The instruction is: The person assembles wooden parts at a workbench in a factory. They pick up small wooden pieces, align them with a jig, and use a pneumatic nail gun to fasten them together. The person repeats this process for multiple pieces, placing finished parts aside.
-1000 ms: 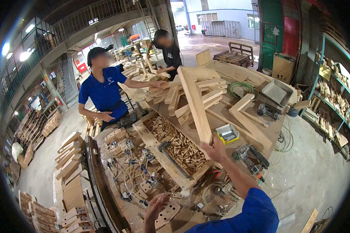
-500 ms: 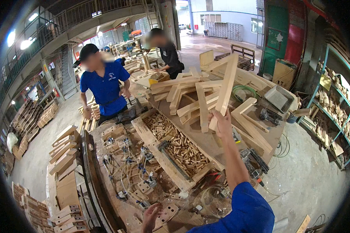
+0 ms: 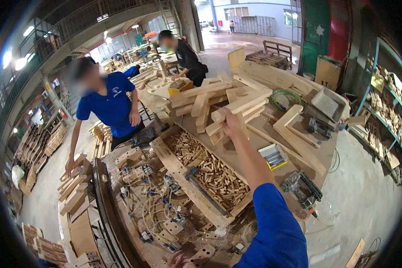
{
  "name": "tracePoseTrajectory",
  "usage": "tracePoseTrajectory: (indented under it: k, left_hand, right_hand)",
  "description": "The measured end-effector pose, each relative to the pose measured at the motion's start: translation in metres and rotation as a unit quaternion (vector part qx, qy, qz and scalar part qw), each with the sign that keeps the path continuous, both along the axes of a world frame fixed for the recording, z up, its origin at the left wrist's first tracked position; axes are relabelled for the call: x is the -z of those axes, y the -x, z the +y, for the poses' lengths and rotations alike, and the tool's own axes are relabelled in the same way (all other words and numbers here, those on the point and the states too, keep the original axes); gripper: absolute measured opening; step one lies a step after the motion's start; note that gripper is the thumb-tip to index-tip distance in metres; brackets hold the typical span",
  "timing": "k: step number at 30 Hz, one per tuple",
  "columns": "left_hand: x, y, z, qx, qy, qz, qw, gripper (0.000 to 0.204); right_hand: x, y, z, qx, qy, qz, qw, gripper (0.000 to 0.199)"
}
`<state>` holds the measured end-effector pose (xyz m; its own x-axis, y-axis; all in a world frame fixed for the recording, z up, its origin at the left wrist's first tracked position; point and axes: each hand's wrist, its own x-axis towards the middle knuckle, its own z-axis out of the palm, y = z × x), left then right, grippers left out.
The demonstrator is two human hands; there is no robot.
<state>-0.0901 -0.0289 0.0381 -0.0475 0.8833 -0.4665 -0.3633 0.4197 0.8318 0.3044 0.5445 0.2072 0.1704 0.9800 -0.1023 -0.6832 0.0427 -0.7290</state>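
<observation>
This is a woodworking shop in a large industrial hall: timber pieces (image 3: 192, 97) lie piled on the table (image 3: 324, 154), with a nail gun (image 3: 295, 185) near its right edge. Loose wooden dowels (image 3: 219, 178), wood-filled shelves (image 3: 362, 99) and pallets (image 3: 272, 60) also show it.

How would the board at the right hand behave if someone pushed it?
The board looks like thick, solid wood, so it is probably stiff. Its flat faces suggest sliding rather than rolling. With a jumbled stack beneath, it might also tip.
</observation>
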Motion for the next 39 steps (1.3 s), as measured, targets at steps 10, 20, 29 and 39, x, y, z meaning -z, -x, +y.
tracePoseTrajectory:
  k: [10,20,29,39]
  left_hand:
    - [0.014,-0.004,0.044,0.084,-0.016,0.073,0.994,0.069]
    - [0.009,-0.024,0.007,0.004,0.004,0.028,1.000,0.054]
    - [-0.033,-0.069,0.045,0.138,-0.014,0.115,0.984,0.049]
    - [-0.084,-0.106,0.055,0.208,-0.188,0.241,0.929,0.047]
  right_hand:
    - [0.003,-0.034,-0.018,-0.160,0.143,-0.191,0.958,0.044]
    - [0.048,-0.288,-0.227,0.150,0.349,-0.798,0.467,0.081]
    - [0.051,-0.316,-0.258,0.147,0.231,-0.847,0.456,0.054]
    - [-0.005,-0.163,-0.378,0.201,-0.005,-0.436,0.877,0.037]
